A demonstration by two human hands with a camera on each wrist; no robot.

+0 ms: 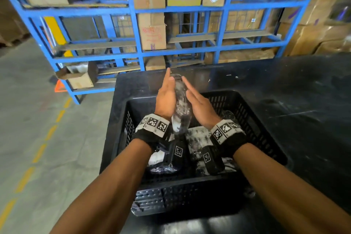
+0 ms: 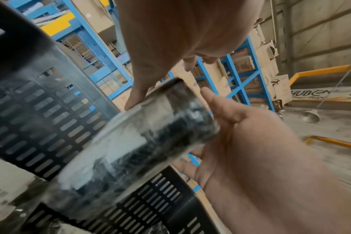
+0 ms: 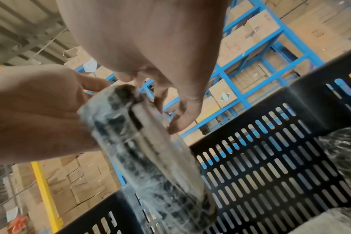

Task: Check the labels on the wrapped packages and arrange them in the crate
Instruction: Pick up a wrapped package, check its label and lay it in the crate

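A long package point(image 1: 179, 100) wrapped in clear film, dark inside with pale patches, stands tilted above the black slotted crate point(image 1: 190, 182). It is pressed between my two palms. My left hand point(image 1: 165, 99) lies flat against its left side, fingers straight and pointing away. My right hand point(image 1: 197, 104) lies flat against its right side. In the left wrist view the package point(image 2: 140, 142) rests against my left palm point(image 2: 250, 150), thumb straight beside it. In the right wrist view my right hand's point(image 3: 150, 47) fingertips touch the package point(image 3: 150, 158) near its top end. Any label text is blurred.
More wrapped packages point(image 1: 199, 138) lie in the crate under my wrists, one point(image 3: 343, 150) by its right wall. The crate sits on a black table point(image 1: 284, 100). Blue racks point(image 1: 140, 34) with cardboard boxes stand behind; the concrete floor point(image 1: 28, 119) lies left.
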